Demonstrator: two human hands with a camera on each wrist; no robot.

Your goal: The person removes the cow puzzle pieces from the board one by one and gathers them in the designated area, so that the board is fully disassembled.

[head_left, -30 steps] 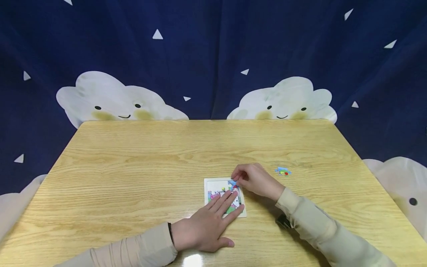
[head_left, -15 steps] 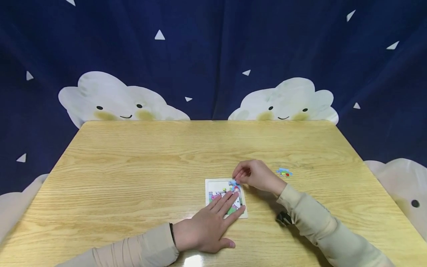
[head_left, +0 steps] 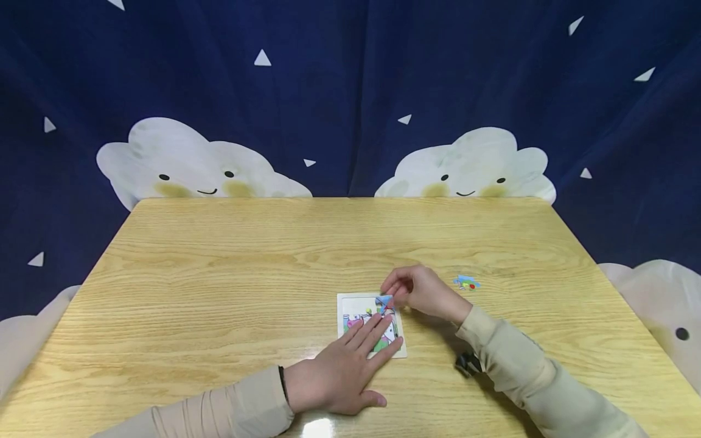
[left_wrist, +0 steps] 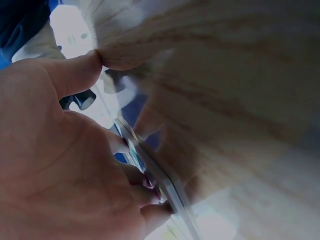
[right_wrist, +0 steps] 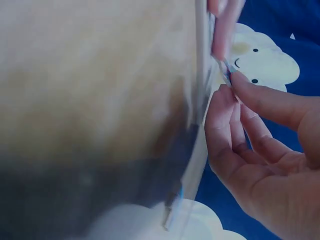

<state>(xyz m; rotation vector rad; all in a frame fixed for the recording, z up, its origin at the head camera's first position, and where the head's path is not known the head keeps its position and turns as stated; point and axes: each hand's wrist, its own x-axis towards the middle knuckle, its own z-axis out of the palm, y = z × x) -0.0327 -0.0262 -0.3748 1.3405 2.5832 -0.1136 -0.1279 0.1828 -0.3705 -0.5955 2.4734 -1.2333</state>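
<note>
Board edges: the jigsaw board (head_left: 356,295) lies flat near the middle of the counter (head_left: 235,243), well apart from its far and side edges.
Left grip (head_left: 347,368): fingers spread, laid across the board's near part; thumb out over the wood.
Right grip (head_left: 421,291): thumb and fingertips pinching a jigsaw piece (right_wrist: 227,70) at the board's far right corner; piece looks tilted.
Room to move: broad strip of wood beyond the board, wider still to its left; a short gap between right grip and the loose jigsaw bit (head_left: 467,283), one piece or several, cannot tell.
Board make: thin, squarish, pale rim; white recess bare at far left, cartoon print in pink, green and white nearer.
Sleeves: beige (head_left: 252,398) cloth, wrinkled; dark band at left wrist.
Counter top: yellow wood grain, glossy, bright glare at near edge.
Backdrop: navy curtain (head_left: 328,79), white triangles, smiling clouds.
</note>
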